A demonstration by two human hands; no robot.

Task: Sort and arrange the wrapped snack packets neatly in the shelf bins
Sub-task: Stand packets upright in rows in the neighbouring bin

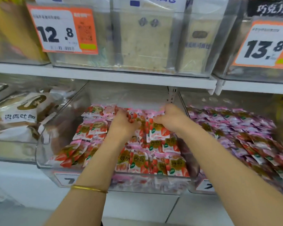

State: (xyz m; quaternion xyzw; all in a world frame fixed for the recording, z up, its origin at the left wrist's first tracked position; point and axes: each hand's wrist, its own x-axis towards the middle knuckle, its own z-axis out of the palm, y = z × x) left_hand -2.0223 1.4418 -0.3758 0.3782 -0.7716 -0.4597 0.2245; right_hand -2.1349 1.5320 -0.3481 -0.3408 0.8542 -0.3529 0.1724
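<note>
Head view — I see both hands sunk into the middle clear plastic shelf bin, filled with rows of red-and-white strawberry-printed wrapped snack packets. At the bin's centre the left hand has its grip curled round a few packets. Beside it, the right hand has its grip closed on packets of the back row — thumb pointing left. A thin gold bangle circles the left forearm. The right-hand neighbouring bin holds pink-purple wrapped packets. White-and-brown bread bags lie to the left.
</note>
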